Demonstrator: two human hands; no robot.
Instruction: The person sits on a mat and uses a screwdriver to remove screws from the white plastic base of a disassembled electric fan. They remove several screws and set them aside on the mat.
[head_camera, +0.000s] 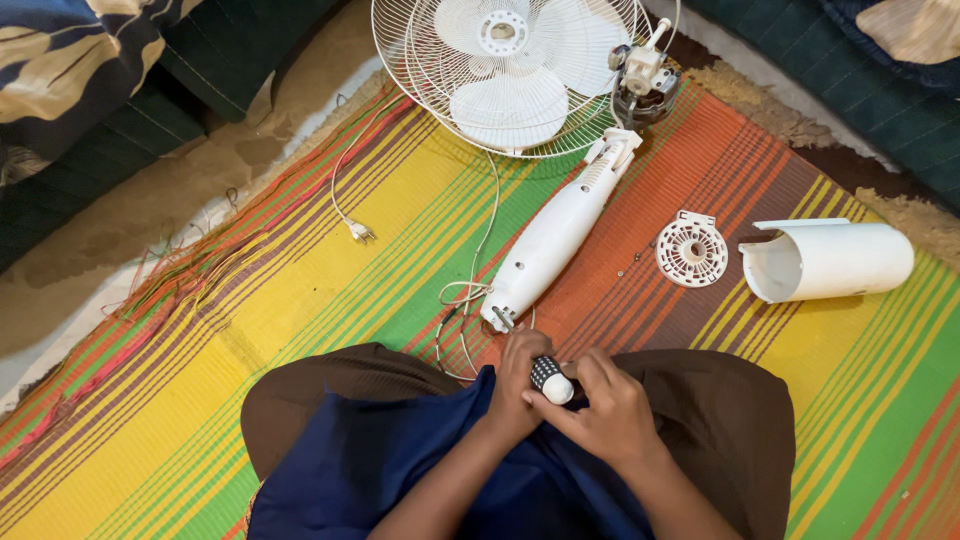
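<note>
Starting at the left, we see a dark cushion with a leaf pattern (70, 60) at the edge of a bare floor, and beside it a striped woven mat (250, 300) in yellow, green, red and orange that carries everything else. On the mat lies a white power plug (360, 232), its cord (470, 300) looping toward us and gathering in coils near the fan's stem. Further up rests a white fan head (505, 70), its wire guard and blades lying flat, with the exposed motor (640, 85) just beside it at the guard's right edge.

From the motor a white fan stand column (558, 235) runs diagonally down toward our lap. At its lower end we work with both hands close together: our left hand (520, 385) is wrapped round a screwdriver (540, 370) with a black-and-white handle, its tip touching the end of the column, while our right hand (605, 405) closes over the handle's butt from the other side.

To the right, well apart from our hands, lie a round white vented cover (691, 249) and, beside it, a curved white plastic housing (828, 260) on its side.
</note>
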